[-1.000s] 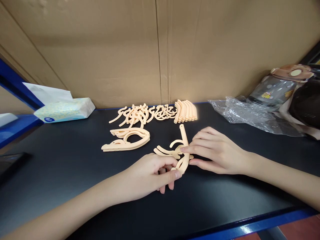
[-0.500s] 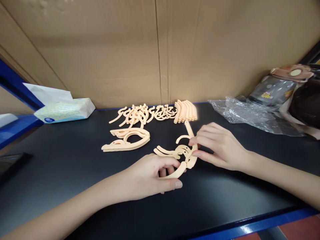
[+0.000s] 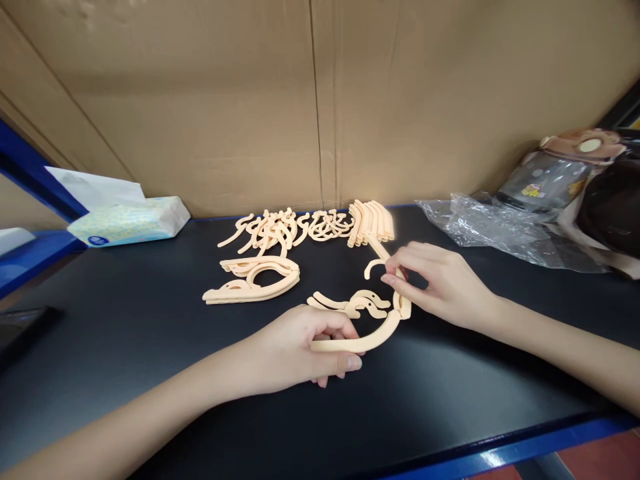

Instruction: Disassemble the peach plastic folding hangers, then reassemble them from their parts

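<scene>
A cream plastic folding hanger (image 3: 377, 338) is bent at its joint and held slightly above the table. My left hand (image 3: 295, 350) is closed around its near arm, thumb on the front side. On the far arm, beside a curved hook (image 3: 373, 268), my right hand (image 3: 445, 277) pinches with thumb and fingers. Part of that arm is hidden by the fingers. Two loose curved pieces with small holes (image 3: 367, 305) lie on the table between my hands. Folded hangers (image 3: 263, 292) are stacked to the left.
Along the back lie a heap of curved pieces (image 3: 277, 230), a smaller heap of ring-like pieces (image 3: 330, 227) and a row of hanger arms (image 3: 374, 223). A tissue pack (image 3: 133, 223) sits left. Clear plastic wrap (image 3: 500, 230) and a transparent bag (image 3: 543, 180) are right.
The hanger's joint has shifted right and slightly up, and more of the near arm shows beyond my left hand. My right hand has moved a little away. The loose pieces are less covered.
</scene>
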The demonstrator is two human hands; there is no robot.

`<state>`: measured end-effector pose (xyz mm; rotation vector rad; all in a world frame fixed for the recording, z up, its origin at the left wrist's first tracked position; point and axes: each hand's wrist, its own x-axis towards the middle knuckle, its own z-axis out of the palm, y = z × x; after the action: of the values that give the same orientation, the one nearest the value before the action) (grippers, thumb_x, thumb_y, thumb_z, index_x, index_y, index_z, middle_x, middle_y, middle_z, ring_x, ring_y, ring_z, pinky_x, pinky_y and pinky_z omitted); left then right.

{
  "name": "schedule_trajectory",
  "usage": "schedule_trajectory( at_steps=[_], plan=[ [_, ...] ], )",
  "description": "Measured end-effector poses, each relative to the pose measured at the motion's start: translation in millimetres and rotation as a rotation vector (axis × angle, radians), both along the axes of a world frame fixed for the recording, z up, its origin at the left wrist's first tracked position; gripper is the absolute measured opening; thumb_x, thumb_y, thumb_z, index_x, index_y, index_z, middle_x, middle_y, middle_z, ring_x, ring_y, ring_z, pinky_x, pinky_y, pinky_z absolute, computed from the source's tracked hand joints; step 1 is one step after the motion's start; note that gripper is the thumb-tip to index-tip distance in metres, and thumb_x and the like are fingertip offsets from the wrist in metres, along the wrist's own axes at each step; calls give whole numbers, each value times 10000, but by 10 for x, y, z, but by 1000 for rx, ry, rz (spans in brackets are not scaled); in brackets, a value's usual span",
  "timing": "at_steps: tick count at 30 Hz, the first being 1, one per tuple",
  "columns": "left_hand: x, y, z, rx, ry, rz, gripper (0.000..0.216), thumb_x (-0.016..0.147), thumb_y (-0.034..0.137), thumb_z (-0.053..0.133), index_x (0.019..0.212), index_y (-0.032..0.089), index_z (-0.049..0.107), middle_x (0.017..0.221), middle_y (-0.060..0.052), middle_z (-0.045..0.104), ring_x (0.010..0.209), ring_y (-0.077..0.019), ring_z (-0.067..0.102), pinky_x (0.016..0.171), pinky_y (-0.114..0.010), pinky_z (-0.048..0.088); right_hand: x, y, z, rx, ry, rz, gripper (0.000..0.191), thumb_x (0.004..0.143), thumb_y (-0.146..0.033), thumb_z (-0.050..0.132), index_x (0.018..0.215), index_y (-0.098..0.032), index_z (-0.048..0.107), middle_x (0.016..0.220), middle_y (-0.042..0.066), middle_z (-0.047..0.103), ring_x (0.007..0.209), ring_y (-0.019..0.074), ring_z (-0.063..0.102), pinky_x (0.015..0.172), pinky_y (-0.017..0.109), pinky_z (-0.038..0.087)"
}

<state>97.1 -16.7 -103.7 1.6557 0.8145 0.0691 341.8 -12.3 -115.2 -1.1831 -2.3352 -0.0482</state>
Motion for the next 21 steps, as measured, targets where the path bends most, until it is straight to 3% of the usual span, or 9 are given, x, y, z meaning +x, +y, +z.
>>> schedule_trajectory(
  at_steps=[8,15,21],
  plan=[
    [47,36,-24,-63,21,130,292,718,392,700,700,152,536,593,57,557,454,-53,518,448,-153,360,-22,-78,12,-71,114,155,168,911,-193,445,988,-186,594,869,44,613,741,140,547,684,281,427],
    [39,86,-16,-209,-77,179,247,729,338,705,755,145,553,607,51,582,512,-76,568,480,-182,456,-47,-120,14,-306,238,267,208,937,-217,433,1049,-205,608,913,38,597,752,111,564,663,233,446],
    [31,113,16,-242,-132,251,205,770,307,679,861,140,604,721,7,646,607,-88,590,525,-190,493,-35,-84,6,-389,300,275,209,942,-229,429,1012,-207,625,931,40,602,755,111,564,659,234,442]
  ],
)
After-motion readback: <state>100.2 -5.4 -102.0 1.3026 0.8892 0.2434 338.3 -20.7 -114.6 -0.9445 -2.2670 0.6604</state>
